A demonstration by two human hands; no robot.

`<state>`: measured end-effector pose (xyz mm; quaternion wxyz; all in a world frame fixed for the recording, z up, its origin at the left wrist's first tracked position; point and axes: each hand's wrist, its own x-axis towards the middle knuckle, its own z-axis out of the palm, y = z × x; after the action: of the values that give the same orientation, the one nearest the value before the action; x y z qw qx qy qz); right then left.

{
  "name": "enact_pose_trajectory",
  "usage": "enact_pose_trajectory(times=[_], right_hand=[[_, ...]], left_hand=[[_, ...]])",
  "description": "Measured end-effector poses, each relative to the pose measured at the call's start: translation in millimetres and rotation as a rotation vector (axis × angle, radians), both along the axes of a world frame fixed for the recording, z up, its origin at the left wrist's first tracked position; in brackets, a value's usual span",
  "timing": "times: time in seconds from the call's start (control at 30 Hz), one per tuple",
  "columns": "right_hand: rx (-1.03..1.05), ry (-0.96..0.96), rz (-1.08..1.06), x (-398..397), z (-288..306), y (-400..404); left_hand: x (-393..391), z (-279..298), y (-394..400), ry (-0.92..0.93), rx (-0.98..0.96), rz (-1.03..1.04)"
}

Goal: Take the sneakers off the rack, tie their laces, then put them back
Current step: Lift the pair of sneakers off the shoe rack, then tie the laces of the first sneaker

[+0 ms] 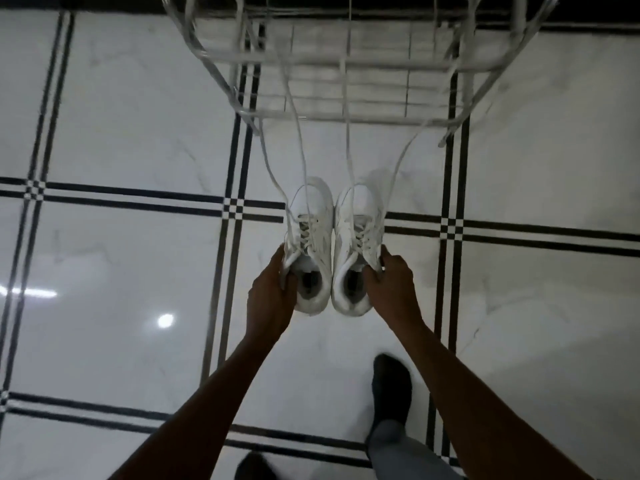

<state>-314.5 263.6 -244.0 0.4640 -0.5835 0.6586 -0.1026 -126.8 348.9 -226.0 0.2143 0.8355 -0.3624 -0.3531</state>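
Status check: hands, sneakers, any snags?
Left hand grips left sneaker; right hand grips right sneaker. Laces untied, trailing up onto rack.

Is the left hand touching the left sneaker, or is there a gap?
Touching. The head view shows the left hand with fingers curled over the left sneaker collar.

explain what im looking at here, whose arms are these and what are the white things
This is one picture from a camera worn on a person's head, looking down, so the two bare arms are the wearer's own. The left hand grips the left sneaker and the right hand grips the right sneaker, both by the heel opening, side by side above the tiled floor. Their laces are untied and trail up towards the white wire rack at the top. Below you see the wearer's feet in dark socks.
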Motion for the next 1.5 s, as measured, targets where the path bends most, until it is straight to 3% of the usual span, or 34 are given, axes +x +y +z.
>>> enact_pose_trajectory(times=[0.2, 0.33, 0.43, 0.63, 0.9, 1.03, 1.2, 1.33, 1.5], right_hand=[[0.001, 0.083, 0.045, -2.7, -126.1, 22.6], [0.017, 0.126, 0.052, -9.4, -167.1, 39.6], [0.026, 0.135, 0.062, -12.1, -165.0, 48.6], [-0.344, 0.104, 0.085, 15.4, -112.8, 59.1], [-0.083, 0.113, 0.407, 76.2, -135.3, 33.6], [-0.174, 0.029, 0.371, 76.8, -153.0, 30.2], [-0.291, -0.066, 0.295, 68.1, -163.9, 32.0], [-0.415, -0.014, 0.310, 71.6, -170.1, 39.0], [-0.512, 0.060, 0.285, 79.7, -172.3, 48.4]], left_hand=[[-4.7, -126.4, 26.1, 0.038, 0.006, -0.019], [-6.1, -173.0, 46.8, 0.057, 0.027, -0.033], [-6.1, -180.5, 55.0, 0.059, 0.051, 0.000], [-1.2, -161.0, 47.3, 0.155, -0.073, 0.039], [23.3, -176.1, 22.4, 0.164, -0.234, -0.104], [29.9, -184.6, 22.2, 0.054, -0.352, -0.195], [31.9, -187.6, 21.6, -0.133, -0.315, -0.306], [26.3, -192.1, 21.4, -0.291, -0.369, -0.389], [22.2, -194.9, 21.1, -0.317, -0.407, -0.290]])
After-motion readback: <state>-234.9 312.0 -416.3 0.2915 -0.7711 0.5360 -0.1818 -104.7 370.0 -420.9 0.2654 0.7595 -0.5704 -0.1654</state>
